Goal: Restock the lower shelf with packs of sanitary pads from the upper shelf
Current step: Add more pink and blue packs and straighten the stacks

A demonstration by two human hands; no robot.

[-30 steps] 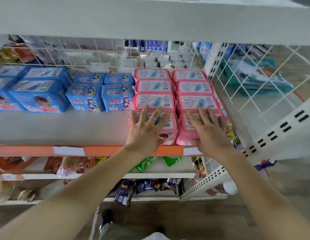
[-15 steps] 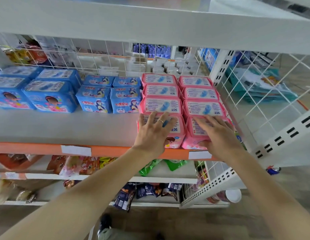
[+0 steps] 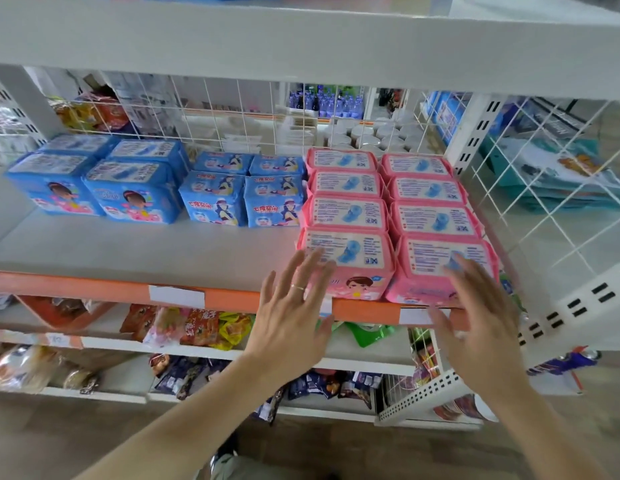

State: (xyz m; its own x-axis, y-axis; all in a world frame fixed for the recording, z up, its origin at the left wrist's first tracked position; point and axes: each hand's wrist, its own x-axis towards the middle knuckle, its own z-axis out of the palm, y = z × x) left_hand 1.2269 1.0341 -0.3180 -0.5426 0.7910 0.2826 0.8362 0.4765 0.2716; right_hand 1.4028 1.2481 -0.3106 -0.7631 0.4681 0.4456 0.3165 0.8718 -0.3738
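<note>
Two rows of pink pad packs (image 3: pixel 346 211) fill the right end of the grey shelf (image 3: pixel 128 251) with the orange front edge. My left hand (image 3: pixel 291 317) hovers with fingers spread in front of the front left pink pack (image 3: pixel 350 265), fingertips at its lower left corner. In front of the front right pink pack (image 3: pixel 440 263) is my right hand (image 3: pixel 478 323), blurred, fingers straight, holding nothing. Blue pad packs (image 3: pixel 128 188) stand further left on the same shelf. The upper shelf board (image 3: pixel 301 39) runs across the top of the view.
A white wire grid (image 3: pixel 544 209) closes the shelf's right side and back. Below the orange edge, lower shelves hold snack bags (image 3: pixel 187 327) and dark packets (image 3: pixel 184 375). A bare stretch of shelf lies in front of the blue packs.
Both hands have lifted off the front pink packs and drawn back toward me, fingers spreading. The view has tilted up, showing more of the upper shelf board.
</note>
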